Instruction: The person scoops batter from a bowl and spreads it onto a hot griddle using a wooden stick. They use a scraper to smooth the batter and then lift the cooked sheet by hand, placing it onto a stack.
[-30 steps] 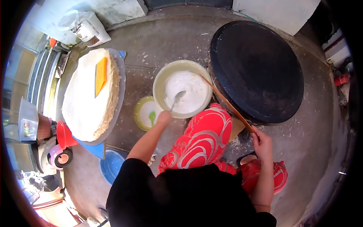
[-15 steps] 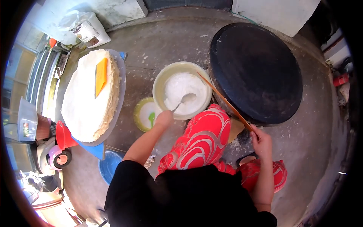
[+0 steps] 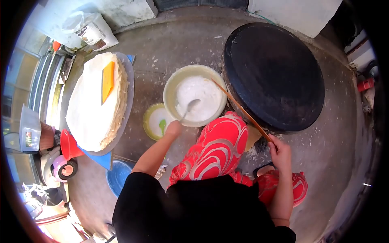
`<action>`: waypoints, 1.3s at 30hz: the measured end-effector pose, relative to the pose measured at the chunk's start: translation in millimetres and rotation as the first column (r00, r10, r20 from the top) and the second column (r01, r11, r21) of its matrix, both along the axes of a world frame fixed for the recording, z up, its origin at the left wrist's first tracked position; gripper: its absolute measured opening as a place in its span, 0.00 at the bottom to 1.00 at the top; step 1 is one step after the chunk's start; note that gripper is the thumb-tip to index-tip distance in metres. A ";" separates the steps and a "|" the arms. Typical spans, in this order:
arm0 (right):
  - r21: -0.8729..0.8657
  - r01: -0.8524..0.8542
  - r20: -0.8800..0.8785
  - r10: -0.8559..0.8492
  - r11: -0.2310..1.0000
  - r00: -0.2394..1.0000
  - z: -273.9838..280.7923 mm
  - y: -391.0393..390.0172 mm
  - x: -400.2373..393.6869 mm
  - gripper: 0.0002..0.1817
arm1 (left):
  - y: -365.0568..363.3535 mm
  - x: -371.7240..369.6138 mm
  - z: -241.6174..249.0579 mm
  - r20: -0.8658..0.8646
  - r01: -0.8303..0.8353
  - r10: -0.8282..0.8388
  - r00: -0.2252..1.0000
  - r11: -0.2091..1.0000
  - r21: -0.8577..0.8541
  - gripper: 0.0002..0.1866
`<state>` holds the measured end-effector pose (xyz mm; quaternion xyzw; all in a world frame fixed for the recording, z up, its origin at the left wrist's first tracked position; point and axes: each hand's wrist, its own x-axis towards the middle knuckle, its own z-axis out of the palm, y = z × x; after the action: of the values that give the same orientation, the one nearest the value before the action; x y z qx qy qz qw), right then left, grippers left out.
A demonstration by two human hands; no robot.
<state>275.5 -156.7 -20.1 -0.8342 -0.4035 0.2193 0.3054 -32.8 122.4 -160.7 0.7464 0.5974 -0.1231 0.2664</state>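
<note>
Hands on ladle (image 3: 189, 107) (in batter) and stick (image 3: 241, 109)

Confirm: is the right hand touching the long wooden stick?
Touching. The head view shows the right hand closed around the lower end of the wooden stick, whose other end rests on the batter bowl rim.

White batter (image 3: 198, 97) in cream bowl (image 3: 172, 87) — black griddle (image 3: 275, 73), red-and-white swirled trousers (image 3: 214, 150).
</note>
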 end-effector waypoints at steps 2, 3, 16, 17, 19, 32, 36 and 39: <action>0.018 0.012 0.004 -0.012 1.000 1.000 -0.7 2.7 1.4 0.13 | 7.8 16.9 -1.8 0.073 0.053 -0.045 0.996 0.992 -0.117 0.16; 0.024 0.017 -0.001 -0.017 1.000 1.000 -0.6 1.0 -0.2 0.13 | 14.6 29.2 5.8 0.070 0.058 -0.049 0.996 0.990 -0.128 0.16; 0.056 -0.021 -0.006 0.022 0.998 1.000 -2.0 3.4 -1.8 0.14 | 17.4 -16.7 30.1 -0.021 0.026 -0.025 0.999 1.000 0.013 0.13; 0.035 -0.010 -0.014 0.010 0.999 1.000 -1.3 2.8 -1.9 0.14 | 18.5 -18.2 29.9 -0.085 -0.022 0.025 0.996 0.999 0.038 0.14; 0.014 0.003 -0.016 -0.002 1.000 1.000 0.7 4.4 -1.6 0.14 | 4.0 1.4 9.3 -0.123 0.071 -0.069 0.990 0.997 0.010 0.13; 0.110 0.020 -0.030 -0.017 0.994 0.999 4.1 10.9 -1.6 0.14 | -17.0 5.2 41.1 -0.110 -0.111 0.970 0.219 -0.087 -0.990 0.16; 0.109 0.095 -0.166 -0.076 0.989 0.983 4.4 8.2 -1.3 0.14 | -17.6 -32.2 67.7 -0.064 0.082 0.967 0.245 -0.087 -0.993 0.17; 0.151 0.105 -0.210 -0.072 0.983 0.975 5.4 7.6 -1.4 0.14 | -21.8 -43.5 108.8 0.088 0.056 0.956 0.279 0.075 -0.996 0.15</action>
<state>274.1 -149.0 -14.7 -0.7971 -0.3490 0.2563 0.4209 -76.3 100.5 -51.8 0.1030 0.4457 0.0412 0.8883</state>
